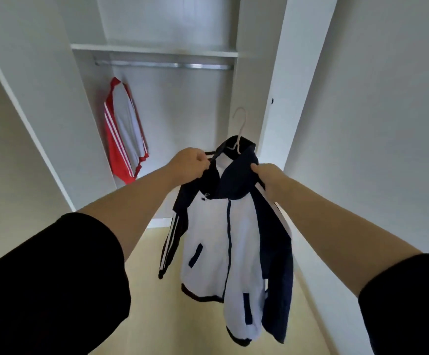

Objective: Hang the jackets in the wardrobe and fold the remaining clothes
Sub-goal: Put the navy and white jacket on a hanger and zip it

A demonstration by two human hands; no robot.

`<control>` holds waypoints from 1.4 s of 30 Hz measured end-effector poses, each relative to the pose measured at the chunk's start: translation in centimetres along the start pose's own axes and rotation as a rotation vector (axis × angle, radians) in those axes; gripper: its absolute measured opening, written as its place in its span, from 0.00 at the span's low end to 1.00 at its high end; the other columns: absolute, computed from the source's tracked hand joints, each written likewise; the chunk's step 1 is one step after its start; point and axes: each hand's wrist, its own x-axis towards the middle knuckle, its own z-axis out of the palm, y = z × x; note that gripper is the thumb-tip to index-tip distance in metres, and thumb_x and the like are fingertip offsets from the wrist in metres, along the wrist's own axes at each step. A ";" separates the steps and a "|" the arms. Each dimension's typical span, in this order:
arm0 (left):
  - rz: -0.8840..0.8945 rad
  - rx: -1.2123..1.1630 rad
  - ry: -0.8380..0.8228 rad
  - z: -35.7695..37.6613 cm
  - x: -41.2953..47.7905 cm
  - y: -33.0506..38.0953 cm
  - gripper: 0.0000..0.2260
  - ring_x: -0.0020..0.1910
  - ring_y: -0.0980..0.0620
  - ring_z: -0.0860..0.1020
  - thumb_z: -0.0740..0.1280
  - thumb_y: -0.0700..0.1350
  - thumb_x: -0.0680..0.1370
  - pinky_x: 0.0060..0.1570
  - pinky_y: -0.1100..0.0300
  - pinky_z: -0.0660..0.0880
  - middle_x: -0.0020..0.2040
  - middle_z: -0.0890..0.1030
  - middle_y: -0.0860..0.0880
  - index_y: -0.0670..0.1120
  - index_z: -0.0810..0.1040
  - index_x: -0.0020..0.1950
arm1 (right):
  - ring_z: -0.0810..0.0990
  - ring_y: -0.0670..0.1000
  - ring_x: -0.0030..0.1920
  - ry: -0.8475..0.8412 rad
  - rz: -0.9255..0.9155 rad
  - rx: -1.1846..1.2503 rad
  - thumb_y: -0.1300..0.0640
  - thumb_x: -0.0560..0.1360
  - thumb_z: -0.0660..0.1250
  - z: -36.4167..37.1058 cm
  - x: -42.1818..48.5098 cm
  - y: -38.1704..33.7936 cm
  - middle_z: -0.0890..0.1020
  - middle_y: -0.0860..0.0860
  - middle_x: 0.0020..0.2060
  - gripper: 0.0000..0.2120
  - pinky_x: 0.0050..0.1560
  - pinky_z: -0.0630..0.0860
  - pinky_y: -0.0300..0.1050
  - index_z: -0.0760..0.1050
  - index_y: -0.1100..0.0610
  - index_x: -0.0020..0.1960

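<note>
White open wardrobe (54, 103), red jacket (123, 131) already up at the rail's (164, 65) left end. Left hand (187, 163) and right hand (268, 176) each pinch a shoulder of the navy-white jacket (223, 242), well below the rail. I'd keep the hanger hook (241, 129) upright, lift high, then let go.

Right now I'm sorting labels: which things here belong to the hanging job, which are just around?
In the job:
navy and white jacket
hanger
rail
red and white jacket
left hand
right hand

Just around:
shelf
floor
</note>
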 end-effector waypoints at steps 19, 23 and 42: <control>-0.348 0.055 -0.226 -6.2 22.2 -11.2 0.10 0.34 0.47 0.79 0.57 0.42 0.79 0.33 0.61 0.79 0.37 0.78 0.45 0.40 0.74 0.43 | 0.75 0.57 0.64 -0.382 0.109 0.486 0.71 0.80 0.53 19.1 25.8 -12.6 0.77 0.59 0.63 0.16 0.50 0.73 0.51 0.71 0.62 0.63; -0.304 0.158 0.045 -6.4 28.9 -15.1 0.16 0.33 0.54 0.65 0.52 0.38 0.82 0.31 0.64 0.62 0.35 0.65 0.51 0.46 0.60 0.34 | 0.79 0.54 0.44 -0.398 0.084 0.444 0.70 0.80 0.53 22.2 32.2 -15.5 0.79 0.57 0.45 0.12 0.58 0.74 0.51 0.72 0.64 0.60; -0.396 -0.032 0.323 -20.3 56.5 -37.0 0.12 0.45 0.46 0.75 0.55 0.38 0.81 0.34 0.65 0.65 0.47 0.75 0.41 0.33 0.74 0.56 | 0.76 0.58 0.50 -0.297 0.109 0.240 0.64 0.80 0.56 41.3 57.2 -27.0 0.75 0.60 0.49 0.08 0.50 0.74 0.52 0.69 0.62 0.42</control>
